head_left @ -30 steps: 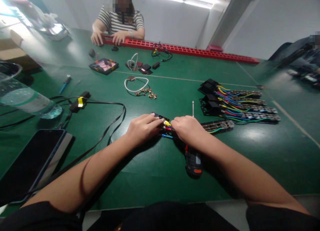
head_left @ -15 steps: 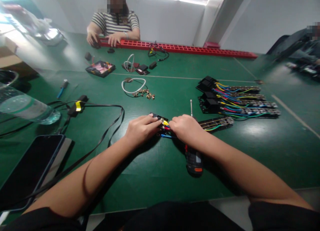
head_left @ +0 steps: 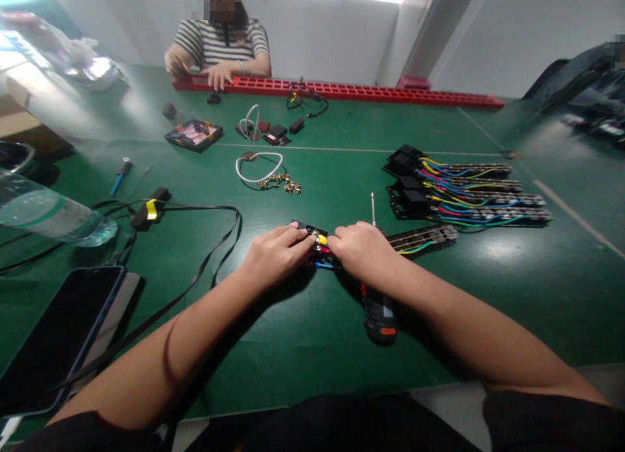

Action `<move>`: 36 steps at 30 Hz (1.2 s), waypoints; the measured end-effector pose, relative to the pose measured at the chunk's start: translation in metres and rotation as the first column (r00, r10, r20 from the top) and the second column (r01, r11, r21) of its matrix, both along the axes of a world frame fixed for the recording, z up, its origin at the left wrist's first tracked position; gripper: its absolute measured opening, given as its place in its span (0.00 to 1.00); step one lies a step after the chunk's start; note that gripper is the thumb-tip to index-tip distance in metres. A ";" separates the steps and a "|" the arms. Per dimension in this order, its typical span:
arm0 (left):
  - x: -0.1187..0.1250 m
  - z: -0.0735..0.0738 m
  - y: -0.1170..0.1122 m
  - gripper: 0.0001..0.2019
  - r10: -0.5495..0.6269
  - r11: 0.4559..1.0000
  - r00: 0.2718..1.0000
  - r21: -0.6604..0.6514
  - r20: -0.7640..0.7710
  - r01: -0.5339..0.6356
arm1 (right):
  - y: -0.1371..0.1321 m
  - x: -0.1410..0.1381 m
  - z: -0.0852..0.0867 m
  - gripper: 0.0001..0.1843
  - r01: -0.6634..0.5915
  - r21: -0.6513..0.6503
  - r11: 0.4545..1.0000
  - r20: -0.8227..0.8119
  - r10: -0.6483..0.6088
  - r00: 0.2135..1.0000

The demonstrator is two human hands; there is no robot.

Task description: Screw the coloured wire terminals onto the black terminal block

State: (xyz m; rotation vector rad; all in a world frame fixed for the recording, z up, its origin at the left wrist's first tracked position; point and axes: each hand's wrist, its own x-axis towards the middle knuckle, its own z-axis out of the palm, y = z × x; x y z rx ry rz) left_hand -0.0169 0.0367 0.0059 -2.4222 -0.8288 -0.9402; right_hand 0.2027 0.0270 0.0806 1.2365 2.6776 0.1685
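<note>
In the head view, my left hand [head_left: 276,251] is closed on a black plastic housing [head_left: 303,226] with brass-coloured screws. My right hand [head_left: 362,249] pinches the coloured wires at the housing's right side; a yellow wire end [head_left: 321,240] shows between the two hands, and a blue wire [head_left: 324,266] below. From under the right hand a metal-railed terminal strip [head_left: 430,238] with a green wire runs to the right. A black electric screwdriver [head_left: 379,318] lies beneath my right forearm, its long bit [head_left: 374,211] pointing away from me. My palms hide parts of the housing and wires.
Small brass screws [head_left: 288,183] lie by a white cable loop [head_left: 258,168]. Wired strips [head_left: 488,195] are stacked at right. Leftward are a phone [head_left: 63,335], a bottle [head_left: 53,211] and black cables [head_left: 205,208]. Across the table, a co-worker's hands rest on a long red rack [head_left: 342,91].
My hands stay almost in place at the housing and wires. The co-worker's left-side hand and the red rack's end have shifted slightly left. The camera view has moved a little.
</note>
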 end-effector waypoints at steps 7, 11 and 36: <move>0.000 0.004 -0.001 0.09 0.000 0.999 0.999 -0.048 -0.045 -0.002 | 0.000 0.002 -0.002 0.11 0.049 0.024 0.999 -0.040 -0.048 0.998; 0.000 0.004 -0.001 0.09 0.008 0.999 0.999 -0.050 -0.054 -0.011 | -0.002 0.001 0.001 0.12 0.034 0.009 0.999 -0.030 -0.033 0.999; -0.007 -0.006 0.007 0.11 -0.076 0.993 0.997 -0.084 0.032 0.079 | -0.004 0.006 0.006 0.12 0.039 -0.001 0.999 0.019 -0.039 0.999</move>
